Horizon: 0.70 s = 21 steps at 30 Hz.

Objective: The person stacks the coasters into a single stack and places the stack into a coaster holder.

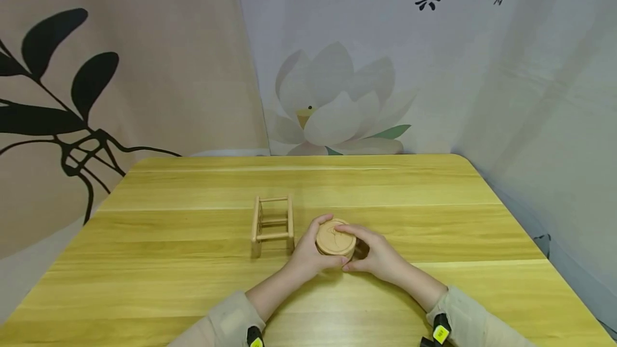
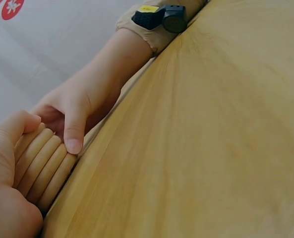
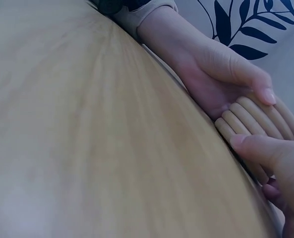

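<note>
A stack of round wooden coasters [image 1: 332, 241] lies near the middle of the table, between both hands. The top coaster carries a thin carved line pattern. From the left side, my left hand [image 1: 308, 253] curls its thumb and fingers round the stack. My right hand [image 1: 378, 253] grips it from the right, a finger over the top coaster and the thumb low at the front edge. In the left wrist view several coaster edges [image 2: 43, 161] show one above another. The right wrist view also shows the layered edges [image 3: 256, 119] between the two thumbs.
Left of the stack stands a small wooden rack [image 1: 273, 236] with upright posts and crossbars. The wooden table [image 1: 168, 261] ends at a back edge before a printed curtain [image 1: 202, 58] with leaves and a lotus.
</note>
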Tool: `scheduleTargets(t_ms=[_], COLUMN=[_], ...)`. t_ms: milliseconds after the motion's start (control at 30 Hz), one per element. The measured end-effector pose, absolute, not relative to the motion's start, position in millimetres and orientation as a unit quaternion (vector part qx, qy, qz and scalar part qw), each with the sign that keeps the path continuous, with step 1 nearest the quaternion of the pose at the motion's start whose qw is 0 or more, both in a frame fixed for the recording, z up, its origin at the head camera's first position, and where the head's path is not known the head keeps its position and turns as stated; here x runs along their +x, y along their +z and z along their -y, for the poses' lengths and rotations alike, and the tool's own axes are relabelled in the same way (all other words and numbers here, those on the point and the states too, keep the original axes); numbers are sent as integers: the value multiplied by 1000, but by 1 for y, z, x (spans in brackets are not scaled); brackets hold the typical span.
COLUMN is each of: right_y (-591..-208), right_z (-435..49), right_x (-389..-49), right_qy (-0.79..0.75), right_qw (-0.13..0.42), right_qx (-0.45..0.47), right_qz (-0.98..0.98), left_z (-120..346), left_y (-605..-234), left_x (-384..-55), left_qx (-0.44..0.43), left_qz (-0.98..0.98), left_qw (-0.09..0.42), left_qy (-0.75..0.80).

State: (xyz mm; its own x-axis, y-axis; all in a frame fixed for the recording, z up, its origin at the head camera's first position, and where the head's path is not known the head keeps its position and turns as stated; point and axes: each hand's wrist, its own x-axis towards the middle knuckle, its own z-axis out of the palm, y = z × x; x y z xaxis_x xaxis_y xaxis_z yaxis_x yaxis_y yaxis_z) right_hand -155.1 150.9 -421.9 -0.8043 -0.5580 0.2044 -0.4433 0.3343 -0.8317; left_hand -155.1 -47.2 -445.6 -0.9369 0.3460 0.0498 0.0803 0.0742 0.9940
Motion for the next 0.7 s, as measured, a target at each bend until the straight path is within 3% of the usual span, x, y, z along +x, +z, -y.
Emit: scheduleTargets(t_ms=[300, 700], right_y=[-418, -448], right_z=[-153, -162], right_x=[-155, -171], right_qy=[-509, -556], right_qw=[74, 90], right_qx=[-310, -326], right_qz=[-800, -759], left_z=[45, 42], left_y=[-442, -442], left_x=[-153, -153], left_qx=[138, 133], left_qz=[-692, -683], left_qw=[119, 116], left_qy=[699, 709])
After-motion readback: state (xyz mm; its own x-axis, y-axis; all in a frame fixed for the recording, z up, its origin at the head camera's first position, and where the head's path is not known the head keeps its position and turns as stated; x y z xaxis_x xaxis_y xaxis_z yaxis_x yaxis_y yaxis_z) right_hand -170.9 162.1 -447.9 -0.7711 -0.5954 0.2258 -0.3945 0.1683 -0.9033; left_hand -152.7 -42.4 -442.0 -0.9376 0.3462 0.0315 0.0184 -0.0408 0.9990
